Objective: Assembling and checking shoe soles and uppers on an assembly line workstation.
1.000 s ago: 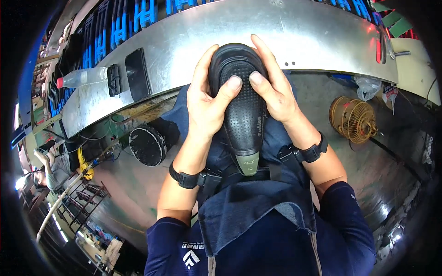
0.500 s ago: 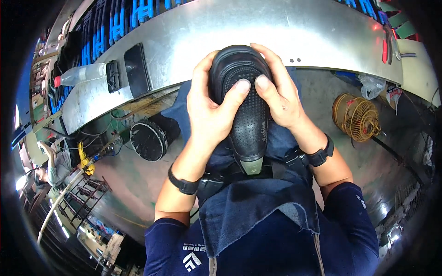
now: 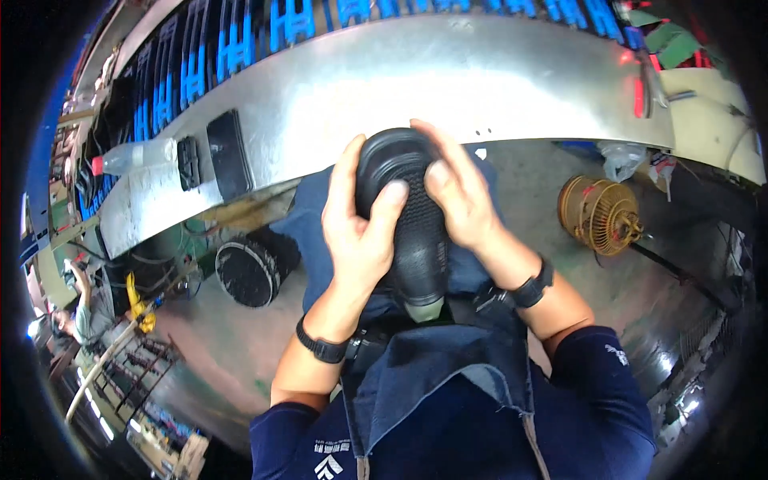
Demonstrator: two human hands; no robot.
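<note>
Left of the work: plastic bottle [image 3: 132, 155] and a dark flat block [image 3: 229, 154] on the metal bench [image 3: 416, 76], black round fan [image 3: 246, 272] on the floor. Left hand [image 3: 360, 232] wraps the black shoe [image 3: 408, 216], thumb pressed on its ribbed sole; the shoe is upside down over the lap, above the denim apron [image 3: 448, 376]. Right hand [image 3: 464, 200] clamps the far side, thumb on the sole. Looks like a sole press or check in hand; next move likely needs firm, even thumb pressure along the sole.

A black shoe sole [image 3: 416, 232] with tiny dots is seen. A gold fan [image 3: 598, 214] and silver table [image 3: 416, 80] are seen.
</note>
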